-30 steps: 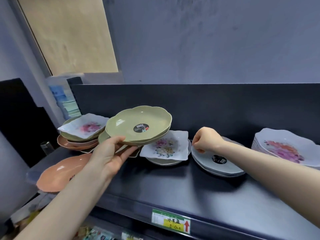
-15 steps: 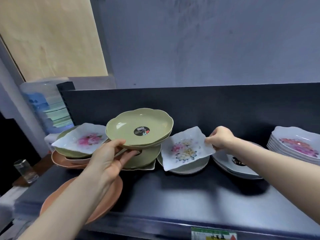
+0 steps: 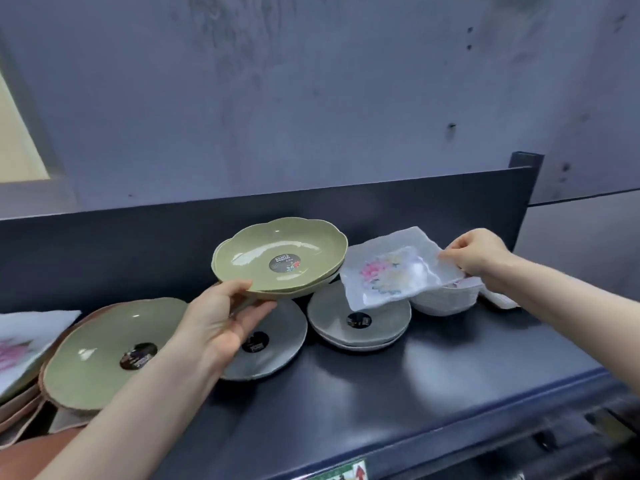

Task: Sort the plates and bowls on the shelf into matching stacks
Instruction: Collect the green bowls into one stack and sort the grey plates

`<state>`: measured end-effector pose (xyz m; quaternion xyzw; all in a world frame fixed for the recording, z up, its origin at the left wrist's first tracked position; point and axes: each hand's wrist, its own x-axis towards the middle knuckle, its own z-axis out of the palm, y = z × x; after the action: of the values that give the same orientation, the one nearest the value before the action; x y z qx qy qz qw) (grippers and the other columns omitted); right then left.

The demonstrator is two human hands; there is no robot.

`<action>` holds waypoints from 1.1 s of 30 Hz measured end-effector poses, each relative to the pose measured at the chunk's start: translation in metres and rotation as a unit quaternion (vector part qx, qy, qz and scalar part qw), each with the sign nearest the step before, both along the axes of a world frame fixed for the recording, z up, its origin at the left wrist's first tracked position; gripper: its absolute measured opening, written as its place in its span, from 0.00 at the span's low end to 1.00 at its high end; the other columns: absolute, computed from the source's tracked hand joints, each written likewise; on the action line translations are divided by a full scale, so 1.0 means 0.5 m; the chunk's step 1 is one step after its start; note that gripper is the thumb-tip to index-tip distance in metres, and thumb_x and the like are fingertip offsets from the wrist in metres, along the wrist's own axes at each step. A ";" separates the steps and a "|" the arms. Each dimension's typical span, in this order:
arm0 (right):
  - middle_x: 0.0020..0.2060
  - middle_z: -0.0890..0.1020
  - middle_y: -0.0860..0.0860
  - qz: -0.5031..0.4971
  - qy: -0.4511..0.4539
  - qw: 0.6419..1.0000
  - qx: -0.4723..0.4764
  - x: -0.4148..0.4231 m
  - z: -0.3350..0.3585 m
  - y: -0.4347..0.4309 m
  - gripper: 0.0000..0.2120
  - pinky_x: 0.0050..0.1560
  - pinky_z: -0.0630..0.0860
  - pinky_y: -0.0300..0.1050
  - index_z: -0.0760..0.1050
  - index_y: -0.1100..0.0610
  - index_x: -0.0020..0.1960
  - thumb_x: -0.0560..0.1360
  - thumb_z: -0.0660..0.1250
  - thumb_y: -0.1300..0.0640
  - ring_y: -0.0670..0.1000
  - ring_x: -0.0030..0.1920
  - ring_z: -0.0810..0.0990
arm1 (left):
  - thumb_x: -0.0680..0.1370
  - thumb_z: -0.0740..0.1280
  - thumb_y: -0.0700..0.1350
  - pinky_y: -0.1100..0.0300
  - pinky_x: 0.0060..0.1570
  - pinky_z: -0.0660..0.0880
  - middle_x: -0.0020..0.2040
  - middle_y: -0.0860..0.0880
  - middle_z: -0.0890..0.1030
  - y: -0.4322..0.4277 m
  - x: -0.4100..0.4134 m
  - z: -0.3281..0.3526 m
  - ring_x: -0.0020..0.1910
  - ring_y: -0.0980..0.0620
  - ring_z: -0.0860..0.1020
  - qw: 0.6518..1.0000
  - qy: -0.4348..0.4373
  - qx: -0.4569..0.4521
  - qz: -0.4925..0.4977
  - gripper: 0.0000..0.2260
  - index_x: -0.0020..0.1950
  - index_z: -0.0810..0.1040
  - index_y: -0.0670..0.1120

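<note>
A: Far left: floral plate (image 3: 20,341) poking in at the frame edge, green plate (image 3: 104,355) sitting on a mixed orange pile. Risking a knock from the left forearm passing just over it.

B: Left hand?

A: Left hand (image 3: 221,323) gripping the green bowls (image 3: 280,254), apparently two nested, thumb on the near rim and fingers underneath. Holding them off the shelf (image 3: 450,375), above the grey plate (image 3: 270,341). Judging the top bowl as loose: possibly sliding out if tipping further.

B: Middle?

A: Grey stack (image 3: 360,320) sitting flat. Getting overhung by the square plate (image 3: 388,271).

B: Right side?

A: Right hand (image 3: 478,254) pinching that square plate at its right edge, fingers curled on it. Holding it tilted, partly over the white stack (image 3: 446,299), left edge just beside the green bowls.

B: Failure modes?

A: Pinching one edge only, so risking the plate swinging down, dropping, or clipping the green bowls. Also blurring badly there: not telling whether the white stack is matching it, so risking a mis-sort.
</note>
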<state>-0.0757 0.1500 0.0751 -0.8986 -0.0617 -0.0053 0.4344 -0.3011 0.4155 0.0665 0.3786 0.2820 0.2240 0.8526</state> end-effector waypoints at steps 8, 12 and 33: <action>0.29 0.75 0.55 -0.074 0.005 0.997 0.018 0.141 0.010 -0.248 0.09 0.34 0.70 0.42 0.77 0.62 0.31 0.70 0.70 0.67 0.53 0.29 0.71 | 0.77 0.62 0.33 0.52 0.25 0.80 0.43 0.41 0.77 -0.161 0.142 0.018 0.43 0.42 0.78 0.998 0.006 0.004 -0.056 0.02 0.46 0.73 0.38; 0.27 0.76 0.55 -0.077 0.009 0.997 0.017 0.213 0.006 -0.338 0.07 0.30 0.68 0.39 0.79 0.63 0.33 0.71 0.70 0.65 0.52 0.27 0.71 | 0.77 0.62 0.33 0.52 0.23 0.79 0.43 0.40 0.76 -0.243 0.205 0.021 0.44 0.41 0.77 0.998 0.016 -0.006 -0.060 0.01 0.45 0.73 0.37; 0.41 0.82 0.61 0.049 -0.107 0.956 -0.270 0.470 -0.164 -0.400 0.05 0.38 0.71 0.45 0.80 0.63 0.42 0.68 0.66 0.67 0.61 0.39 0.74 | 0.77 0.61 0.32 0.41 0.44 0.73 0.48 0.40 0.76 -0.415 0.283 -0.014 0.62 0.41 0.75 0.992 0.062 0.016 0.111 0.04 0.48 0.72 0.39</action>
<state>0.1594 -0.0501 -0.0069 -0.9724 -0.1514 -0.0634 0.1661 -0.1596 0.2080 0.0593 0.3719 0.3709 0.2983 0.7969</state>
